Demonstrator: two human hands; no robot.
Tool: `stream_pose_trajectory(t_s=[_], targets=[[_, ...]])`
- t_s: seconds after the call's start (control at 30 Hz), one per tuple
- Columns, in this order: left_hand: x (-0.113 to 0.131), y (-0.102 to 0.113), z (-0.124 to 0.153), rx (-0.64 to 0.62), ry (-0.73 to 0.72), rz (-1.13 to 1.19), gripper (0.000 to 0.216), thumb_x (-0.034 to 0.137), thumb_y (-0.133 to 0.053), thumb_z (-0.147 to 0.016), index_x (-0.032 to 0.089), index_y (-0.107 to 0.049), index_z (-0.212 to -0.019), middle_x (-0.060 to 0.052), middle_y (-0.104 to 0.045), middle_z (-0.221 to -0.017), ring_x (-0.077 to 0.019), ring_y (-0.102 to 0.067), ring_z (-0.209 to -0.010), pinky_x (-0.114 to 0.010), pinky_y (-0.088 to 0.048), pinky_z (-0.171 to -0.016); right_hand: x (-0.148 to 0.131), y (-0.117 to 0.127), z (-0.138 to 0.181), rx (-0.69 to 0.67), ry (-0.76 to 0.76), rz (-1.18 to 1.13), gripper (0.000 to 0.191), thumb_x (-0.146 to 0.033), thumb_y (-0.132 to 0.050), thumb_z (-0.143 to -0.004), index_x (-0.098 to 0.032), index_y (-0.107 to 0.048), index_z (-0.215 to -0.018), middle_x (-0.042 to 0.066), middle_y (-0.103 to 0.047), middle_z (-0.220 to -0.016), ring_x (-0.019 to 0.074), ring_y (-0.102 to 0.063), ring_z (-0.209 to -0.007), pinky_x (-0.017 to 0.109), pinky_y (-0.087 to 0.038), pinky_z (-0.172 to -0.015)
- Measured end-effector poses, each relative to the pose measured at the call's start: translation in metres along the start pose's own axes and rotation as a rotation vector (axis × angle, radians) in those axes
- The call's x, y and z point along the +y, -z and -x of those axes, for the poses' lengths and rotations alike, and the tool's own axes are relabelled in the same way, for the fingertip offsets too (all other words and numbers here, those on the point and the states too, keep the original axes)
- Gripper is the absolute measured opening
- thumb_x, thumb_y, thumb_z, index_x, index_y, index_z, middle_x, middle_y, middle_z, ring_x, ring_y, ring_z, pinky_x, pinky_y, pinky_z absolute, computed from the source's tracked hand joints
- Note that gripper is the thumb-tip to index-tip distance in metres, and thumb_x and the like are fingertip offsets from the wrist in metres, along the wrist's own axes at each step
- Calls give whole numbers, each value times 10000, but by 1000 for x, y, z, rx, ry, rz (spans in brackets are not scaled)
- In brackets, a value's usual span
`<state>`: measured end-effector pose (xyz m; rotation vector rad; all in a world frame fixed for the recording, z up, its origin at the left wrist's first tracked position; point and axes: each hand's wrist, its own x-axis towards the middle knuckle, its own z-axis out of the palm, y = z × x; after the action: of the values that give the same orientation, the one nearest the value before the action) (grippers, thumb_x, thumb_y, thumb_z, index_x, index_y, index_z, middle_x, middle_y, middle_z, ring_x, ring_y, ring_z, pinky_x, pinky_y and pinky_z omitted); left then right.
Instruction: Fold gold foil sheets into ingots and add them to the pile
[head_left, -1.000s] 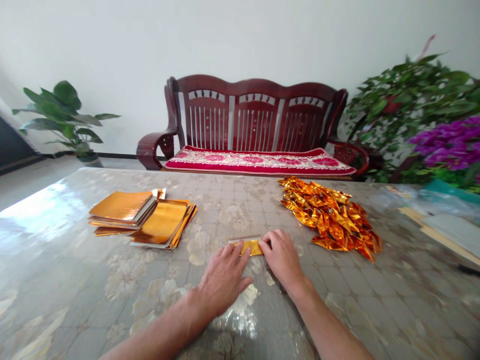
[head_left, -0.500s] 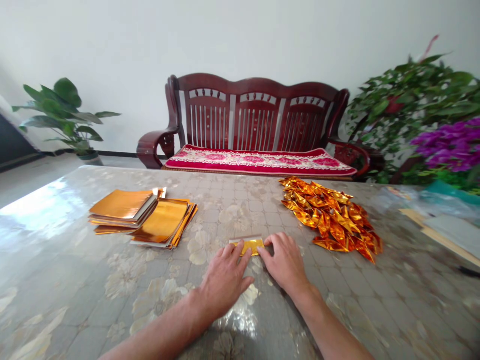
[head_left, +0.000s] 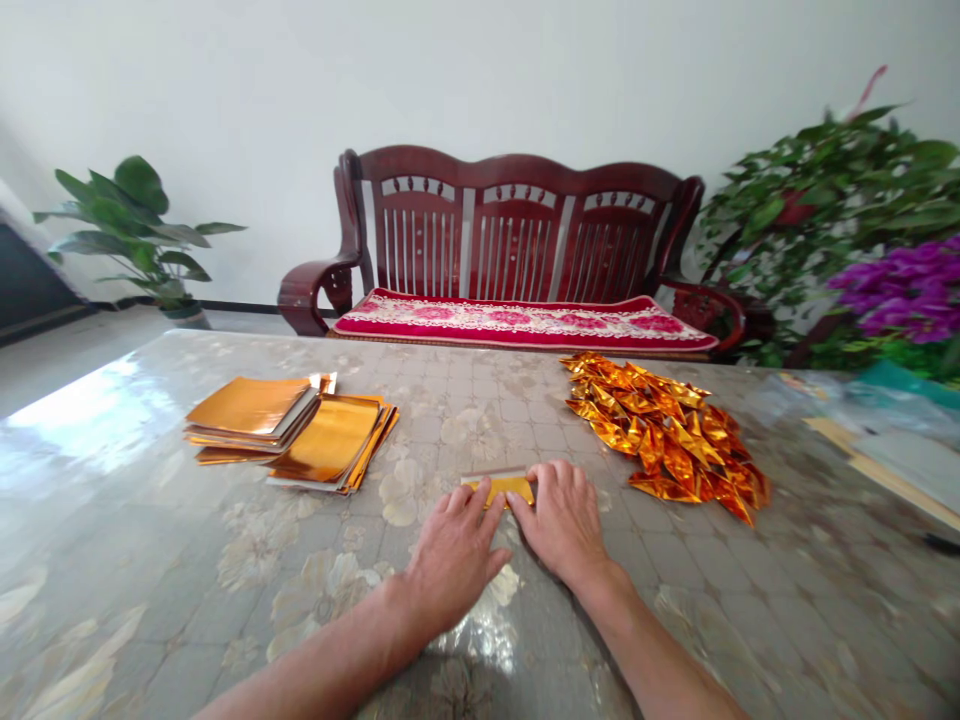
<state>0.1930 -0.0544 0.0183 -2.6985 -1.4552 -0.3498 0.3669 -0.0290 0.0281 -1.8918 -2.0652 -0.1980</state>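
A small folded piece of gold foil paper [head_left: 512,485] lies flat on the table, with a pale strip along its far edge. My left hand [head_left: 454,548] rests at its left end, fingers stretched over the paper and the thumb spread away. At the right end, my right hand [head_left: 562,515] has its fingers curled, the thumb on the near edge and the index finger at the far corner, closed on the paper. To the left sit stacks of flat gold foil sheets [head_left: 330,440]. A heap of folded gold foil pieces [head_left: 660,430] with pointed ends lies to the right.
The patterned, shiny table [head_left: 315,620] reflects light. Plastic bags [head_left: 900,400] and flat boards [head_left: 892,455] lie at its right edge. Behind it stands a dark red wooden bench [head_left: 517,230] with a red cushion cover, between potted plants [head_left: 142,230].
My right hand has shifted slightly left, its thumb and index finger moving further over the paper's right end. My left hand stays nearly in place. The view has shifted slightly.
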Motion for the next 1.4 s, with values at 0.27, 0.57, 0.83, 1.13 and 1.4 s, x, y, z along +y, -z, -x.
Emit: stream_pose_trajectory(t_s=[0.27, 0.57, 0.83, 1.13, 1.4], targets=[[-1, 6, 7, -71, -14, -69, 698, 539, -591, -895, 83, -478, -1411, -190, -465, -1484, -343, -454, -1284, -457, -419, -1036, 8, -7, 0, 42, 60, -27, 293, -397, -674, -846, -193, -562, -1023, 106, -593, -1059, 281, -509, -990, 423, -397, -901], [-18, 33, 11, -194, -6, -19, 570, 405, -630, -897, 126, -517, -1381, -156, -486, -1483, -333, -498, -1251, -453, -447, -1013, 21, -12, -2, 88, 62, -66, 220, -317, -637, -862, -198, -544, -1022, 123, -586, -1143, 294, -497, -1082, 452, -385, -958], [-42, 41, 14, -265, -102, 55, 648, 379, -674, -861, 163, -449, -1429, -103, -440, -1523, -308, -430, -1298, -428, -402, -1082, 21, -3, -4, 105, 73, -60, 193, -290, -667, -856, -193, -577, -997, 110, -611, -1105, 285, -510, -1029, 430, -402, -913], [-13, 41, 5, -225, -62, 97, 447, 282, -567, -912, 159, -515, -1339, -120, -489, -1441, -293, -494, -1134, -455, -446, -1004, 2, 13, 3, -3, 466, -294, 82, -245, -633, -914, -242, -691, -973, 40, -705, -1030, 222, -579, -996, 373, -442, -879], [-43, 33, -5, -127, -182, 221, 452, 25, -428, -879, 241, -599, -1238, -49, -610, -1284, -208, -544, -1047, -352, -465, -975, -3, 2, 4, -6, 554, -136, 168, -161, -568, -944, -197, -706, -1034, 60, -730, -1082, 214, -644, -991, 345, -491, -887]])
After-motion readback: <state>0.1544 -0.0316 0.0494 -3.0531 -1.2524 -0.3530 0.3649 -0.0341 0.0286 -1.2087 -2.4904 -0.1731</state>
